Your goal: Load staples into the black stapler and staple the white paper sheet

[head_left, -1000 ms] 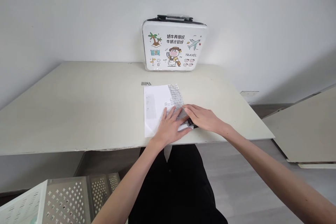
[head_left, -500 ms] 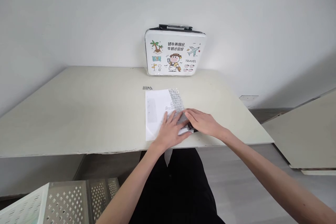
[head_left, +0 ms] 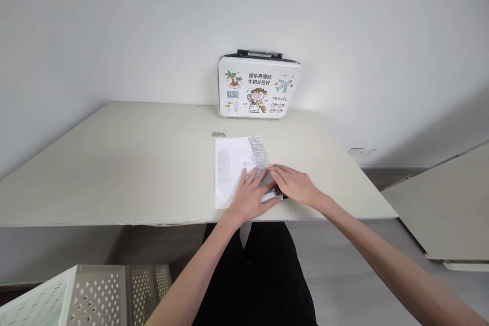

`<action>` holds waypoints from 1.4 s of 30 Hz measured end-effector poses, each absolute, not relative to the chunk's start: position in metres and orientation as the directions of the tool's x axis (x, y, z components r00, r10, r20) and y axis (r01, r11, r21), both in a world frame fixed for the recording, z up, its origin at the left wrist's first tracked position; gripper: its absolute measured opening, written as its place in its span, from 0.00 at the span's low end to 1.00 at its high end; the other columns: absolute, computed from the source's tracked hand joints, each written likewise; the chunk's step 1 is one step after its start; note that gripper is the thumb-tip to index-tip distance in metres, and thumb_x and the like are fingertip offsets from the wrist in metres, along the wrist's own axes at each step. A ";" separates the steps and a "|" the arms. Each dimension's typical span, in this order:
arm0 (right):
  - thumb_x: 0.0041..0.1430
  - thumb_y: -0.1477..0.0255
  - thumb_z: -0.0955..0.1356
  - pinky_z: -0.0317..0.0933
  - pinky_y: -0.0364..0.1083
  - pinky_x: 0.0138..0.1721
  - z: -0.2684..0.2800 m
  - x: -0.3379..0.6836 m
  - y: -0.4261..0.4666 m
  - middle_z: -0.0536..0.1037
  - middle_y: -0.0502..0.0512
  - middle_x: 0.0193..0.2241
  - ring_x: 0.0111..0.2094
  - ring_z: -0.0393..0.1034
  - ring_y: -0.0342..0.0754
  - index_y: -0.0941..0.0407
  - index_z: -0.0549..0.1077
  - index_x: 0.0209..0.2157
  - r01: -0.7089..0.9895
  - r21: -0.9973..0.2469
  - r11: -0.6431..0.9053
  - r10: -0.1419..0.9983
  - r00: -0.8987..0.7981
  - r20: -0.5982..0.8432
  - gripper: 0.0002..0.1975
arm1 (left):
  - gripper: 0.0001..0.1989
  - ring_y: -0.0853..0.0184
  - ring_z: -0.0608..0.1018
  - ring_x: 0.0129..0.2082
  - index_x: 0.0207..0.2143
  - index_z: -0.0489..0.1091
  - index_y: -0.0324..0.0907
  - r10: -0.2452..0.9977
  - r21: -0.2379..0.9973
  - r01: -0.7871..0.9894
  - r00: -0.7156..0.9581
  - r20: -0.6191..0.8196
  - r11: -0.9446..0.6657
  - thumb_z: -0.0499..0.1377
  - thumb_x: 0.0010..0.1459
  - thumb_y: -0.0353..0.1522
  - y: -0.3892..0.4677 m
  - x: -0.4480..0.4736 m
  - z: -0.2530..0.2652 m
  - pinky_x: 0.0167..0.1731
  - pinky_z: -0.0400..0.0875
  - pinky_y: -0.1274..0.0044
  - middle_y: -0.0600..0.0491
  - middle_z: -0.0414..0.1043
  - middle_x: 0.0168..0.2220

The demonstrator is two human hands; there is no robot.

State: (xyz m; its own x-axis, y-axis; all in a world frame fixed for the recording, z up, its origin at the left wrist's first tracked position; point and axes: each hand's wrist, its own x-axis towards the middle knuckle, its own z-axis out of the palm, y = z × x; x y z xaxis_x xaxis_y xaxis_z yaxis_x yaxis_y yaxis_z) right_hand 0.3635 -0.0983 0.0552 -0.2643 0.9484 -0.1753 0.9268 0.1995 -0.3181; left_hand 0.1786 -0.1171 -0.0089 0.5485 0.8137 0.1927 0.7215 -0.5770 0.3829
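My left hand (head_left: 250,195) lies flat with spread fingers on white printed sheets (head_left: 234,146), near the table's front edge. A patterned grey area runs down the right side of the top sheet. At the sheets' right edge, my right hand (head_left: 296,184) is closed over a small black stapler (head_left: 278,191). Most of the stapler is hidden under that hand, and its jaws cannot be made out. The fingertips of both hands nearly meet there. Short grey strips of staples (head_left: 218,134) lie just beyond the sheets' far left corner.
A white cartoon-printed case (head_left: 260,86) with a black handle stands against the wall at the table's back. The pale table (head_left: 126,173) stretches left. Perforated plastic baskets (head_left: 97,295) stand below at the left. A pale panel (head_left: 446,198) is at the right.
The view has shifted slightly, so the case, sheets and staples appear lower and a little to the right. Both hands keep their places on the sheets and stapler.
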 end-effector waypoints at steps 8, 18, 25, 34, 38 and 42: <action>0.76 0.60 0.49 0.63 0.57 0.59 0.047 0.360 -0.098 0.66 0.50 0.68 0.66 0.63 0.53 0.44 0.65 0.65 0.947 -0.221 0.232 0.954 -0.266 -0.136 0.26 | 0.29 0.49 0.47 0.75 0.65 0.67 0.56 0.810 0.378 0.719 0.549 0.206 -0.583 0.49 0.69 0.55 -0.118 0.177 -0.009 0.71 0.35 0.48 0.54 0.47 0.75; 0.76 0.66 0.52 0.60 0.56 0.58 0.030 0.351 -0.101 0.70 0.60 0.64 0.62 0.66 0.56 0.51 0.65 0.66 0.954 0.004 0.300 0.954 -0.300 0.023 0.25 | 0.39 0.50 0.48 0.75 0.72 0.54 0.49 0.810 0.365 0.724 0.539 0.232 -0.586 0.49 0.66 0.58 -0.116 0.179 -0.011 0.71 0.38 0.49 0.49 0.51 0.74; 0.76 0.66 0.52 0.60 0.58 0.58 0.029 0.345 -0.101 0.70 0.62 0.64 0.62 0.66 0.58 0.54 0.65 0.66 0.952 -0.004 0.305 0.951 -0.304 0.051 0.25 | 0.40 0.50 0.49 0.75 0.72 0.53 0.49 0.807 0.366 0.720 0.548 0.222 -0.590 0.50 0.66 0.58 -0.116 0.178 -0.011 0.71 0.37 0.50 0.48 0.51 0.74; 0.76 0.63 0.49 0.64 0.52 0.53 0.032 0.389 -0.115 0.81 0.58 0.44 0.48 0.73 0.53 0.53 0.77 0.39 0.813 -0.382 0.440 0.893 -0.349 0.285 0.29 | 0.39 0.51 0.45 0.75 0.71 0.56 0.44 0.804 0.366 0.719 0.560 0.200 -0.591 0.46 0.68 0.58 -0.116 0.175 -0.011 0.72 0.35 0.52 0.48 0.51 0.74; 0.76 0.62 0.48 0.63 0.51 0.44 0.016 0.417 -0.117 0.78 0.59 0.31 0.35 0.72 0.53 0.54 0.74 0.32 0.870 -0.312 0.382 0.904 -0.283 0.320 0.30 | 0.39 0.54 0.45 0.75 0.72 0.56 0.49 0.810 0.382 0.718 0.552 0.197 -0.582 0.45 0.67 0.59 -0.113 0.175 -0.013 0.73 0.34 0.54 0.52 0.50 0.74; 0.76 0.60 0.48 0.62 0.48 0.38 0.009 0.446 -0.118 0.77 0.58 0.30 0.33 0.72 0.51 0.54 0.73 0.33 0.905 -0.324 0.276 0.929 -0.166 0.330 0.30 | 0.39 0.54 0.44 0.75 0.72 0.55 0.49 0.808 0.381 0.720 0.565 0.163 -0.580 0.46 0.67 0.59 -0.113 0.178 -0.008 0.73 0.33 0.54 0.52 0.48 0.75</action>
State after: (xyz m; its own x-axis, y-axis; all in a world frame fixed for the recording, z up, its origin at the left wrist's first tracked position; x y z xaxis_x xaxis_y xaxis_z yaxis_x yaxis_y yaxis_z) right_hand 0.4455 -0.1175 0.0085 -0.1657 0.9293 0.3302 0.9048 0.2764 -0.3239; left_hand 0.1778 -0.1134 -0.0081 0.5654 0.8085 0.1633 0.7198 -0.5803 0.3810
